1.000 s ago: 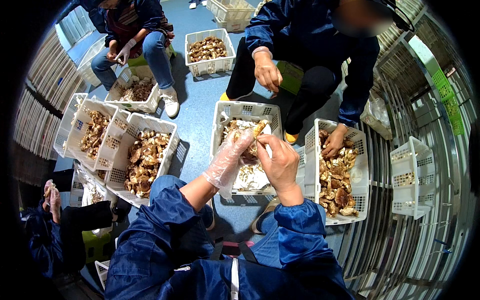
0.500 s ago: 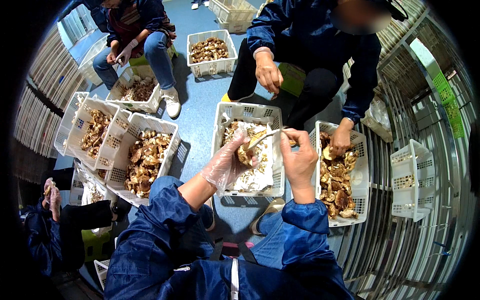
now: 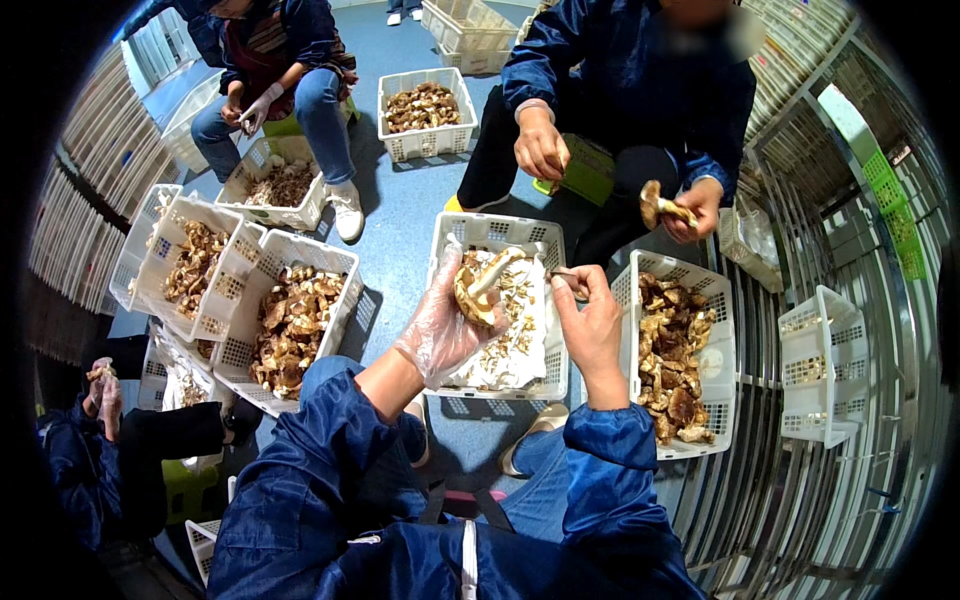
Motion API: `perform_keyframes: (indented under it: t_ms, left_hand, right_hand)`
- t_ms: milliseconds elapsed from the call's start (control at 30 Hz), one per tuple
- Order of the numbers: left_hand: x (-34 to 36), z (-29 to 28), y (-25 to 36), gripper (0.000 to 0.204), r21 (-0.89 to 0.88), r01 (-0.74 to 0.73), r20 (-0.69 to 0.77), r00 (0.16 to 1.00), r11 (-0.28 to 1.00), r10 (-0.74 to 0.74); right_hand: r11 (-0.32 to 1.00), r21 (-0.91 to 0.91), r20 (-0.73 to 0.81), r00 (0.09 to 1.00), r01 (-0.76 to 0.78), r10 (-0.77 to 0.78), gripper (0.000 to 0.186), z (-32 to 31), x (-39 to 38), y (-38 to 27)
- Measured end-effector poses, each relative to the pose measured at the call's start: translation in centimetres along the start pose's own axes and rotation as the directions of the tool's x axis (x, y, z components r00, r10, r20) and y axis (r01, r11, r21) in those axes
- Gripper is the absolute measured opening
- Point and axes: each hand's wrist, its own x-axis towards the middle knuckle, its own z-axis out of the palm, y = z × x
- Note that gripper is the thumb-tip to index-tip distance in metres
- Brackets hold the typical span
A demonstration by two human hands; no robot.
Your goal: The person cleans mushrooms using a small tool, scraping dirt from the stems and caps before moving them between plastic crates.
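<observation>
In front of me stands a white plastic crate, lined with white sheeting and strewn with mushroom trimmings. Over its left side my left hand, in a clear plastic glove, grips a mushroom with a brown cap and a pale stem pointing up to the right. My bare right hand is closed, thumb against fingers, above the crate's right edge. A small knife sits in that pinch, only a short dark bit showing, apart from the mushroom. To the right, a second crate holds brown mushrooms.
Opposite sits a co-worker whose hand holds a mushroom above the right crate. Crates of mushrooms stand at my left, another crate farther off. Two more people work at left. Stacked racks line the right side.
The knife has come away from the mushroom, whose pale stem now points up in my left hand. The co-worker has lifted a mushroom out of the right crate.
</observation>
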Motion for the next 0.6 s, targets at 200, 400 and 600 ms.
perform_keyframes:
  t_ms: [200,400,600]
  left_hand:
    - [-0.1,1.0,-0.4,0.058,-0.093,0.01,0.065,0.998,0.996,-0.004]
    - [0.0,1.4,-0.6,0.059,-0.059,0.042,0.132,0.991,0.997,-0.034]
    - [0.7,0.3,-0.4,0.063,0.035,-0.041,0.128,0.991,0.999,0.036]
  right_hand:
    - [0.998,0.003,0.072,0.996,-0.058,0.058,0.024,0.0,0.0,0.5]
    - [0.967,0.154,0.152,0.972,-0.201,0.178,0.027,0.8,-0.3,1.4]
    - [0.927,0.296,0.184,0.966,-0.229,0.18,0.024,1.2,-0.3,2.0]
